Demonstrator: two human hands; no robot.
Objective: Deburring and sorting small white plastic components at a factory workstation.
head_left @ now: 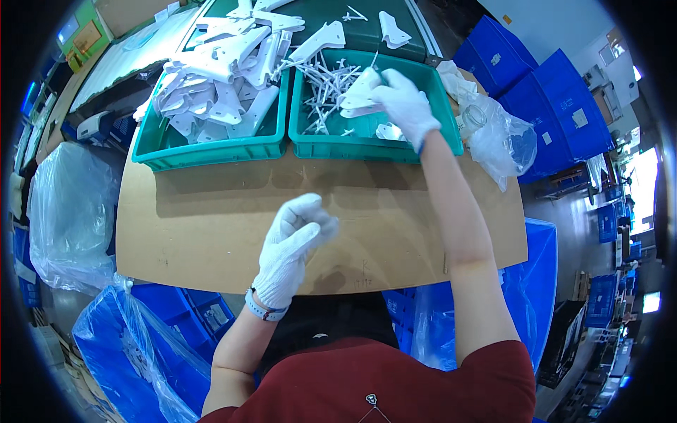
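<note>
Handwritten marks (364,273) noted on the brown tabletop (211,233), lower centre; white labels (580,118) on blue bins (557,84), upper right, illegible from where I stand.

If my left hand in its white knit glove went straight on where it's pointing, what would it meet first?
Probably the front wall of the right green plastic tray, beyond the brown tabletop; the left hand's height is unclear, so it might clear the rim.

At one o'clock, the gloved right hand (405,102) grips a white triangular bracket (361,90) over a teal tote (352,148) with slender white pins (323,88). Toward eight, the gloved left hand (293,236) curls above the tan tabletop (190,236).
</note>
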